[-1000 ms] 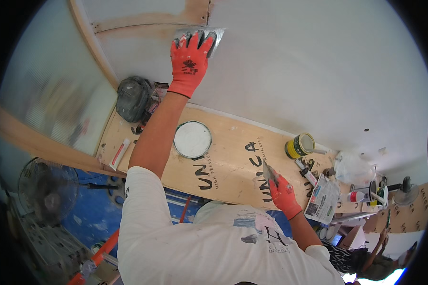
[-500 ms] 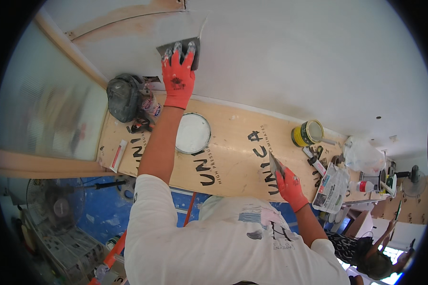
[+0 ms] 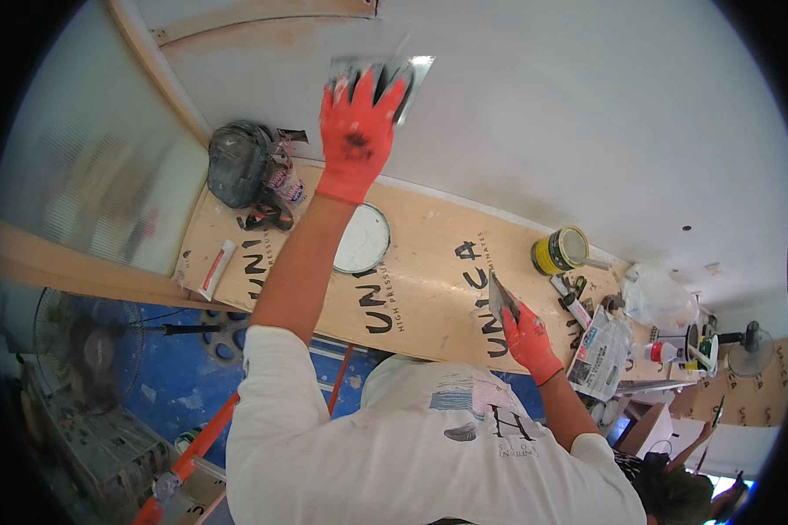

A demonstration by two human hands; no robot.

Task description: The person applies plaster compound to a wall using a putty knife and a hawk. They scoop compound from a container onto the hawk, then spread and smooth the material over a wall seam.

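My left hand [image 3: 357, 140], in a red-orange glove with whitened fingertips, is closed on a wide flat metal scraper [image 3: 418, 73]. Its blade lies at the pale wall [image 3: 543, 114], its face catching the light. Lower right, my gloved right hand [image 3: 532, 341] grips a putty knife [image 3: 501, 299] above the wooden board, blade pointing up and left. Between the two hands stands a round container of white paste [image 3: 365, 238], partly covered by my left forearm. Whether paste sits on either blade is not clear.
A dark backpack [image 3: 239, 164] and a white-and-red tube [image 3: 216, 269] lie at the board's left. A yellow-and-black can [image 3: 559, 251], newspaper [image 3: 601, 354] and a plastic bag [image 3: 661, 296] occupy its right. A fan [image 3: 92, 350] stands lower left; another person [image 3: 674, 490] is lower right.
My left hand has shifted slightly right along the wall with the scraper, whose blade has turned and now shines. My right hand keeps the putty knife in about the same place. The view has shifted slightly.
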